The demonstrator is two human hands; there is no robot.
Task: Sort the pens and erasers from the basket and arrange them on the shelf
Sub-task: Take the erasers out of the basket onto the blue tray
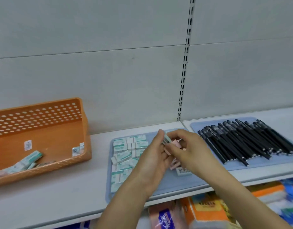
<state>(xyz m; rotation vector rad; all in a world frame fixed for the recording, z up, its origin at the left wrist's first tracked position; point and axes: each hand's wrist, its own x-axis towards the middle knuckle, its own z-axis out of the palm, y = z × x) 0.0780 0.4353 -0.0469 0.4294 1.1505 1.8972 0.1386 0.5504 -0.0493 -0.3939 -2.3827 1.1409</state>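
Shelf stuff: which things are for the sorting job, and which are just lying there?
For the job:
basket, some erasers left inside
erasers on the left mat
pink erasers, some held in the left hand and right hand
pens on the right mat

Just lying about:
packs on the lower shelf

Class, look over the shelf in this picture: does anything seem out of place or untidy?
Yes. On the left blue mat, the green-and-white erasers lie at mixed angles, not in straight rows. One eraser sits apart near the front. The black pens lie roughly parallel.
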